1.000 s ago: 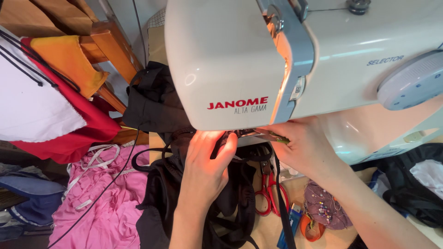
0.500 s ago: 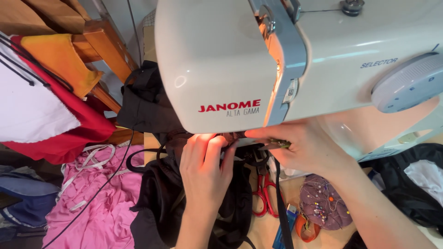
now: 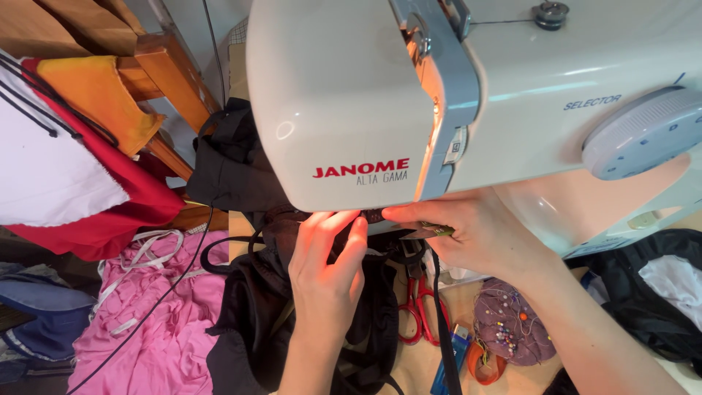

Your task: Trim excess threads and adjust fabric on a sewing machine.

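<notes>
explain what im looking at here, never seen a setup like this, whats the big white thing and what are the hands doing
The view comes from a camera worn on the person's head, looking down. The big white plastic sewing machine fills the top of the picture. Under its head, both hands press on dark black fabric near where the needle would be, which is hidden. The left hand lies flat on the cloth; the right hand pinches it beside a small metal part. Below lie red-handled scissors and a purple round pincushion full of pins. To the left is a heap of pink cloth.
</notes>
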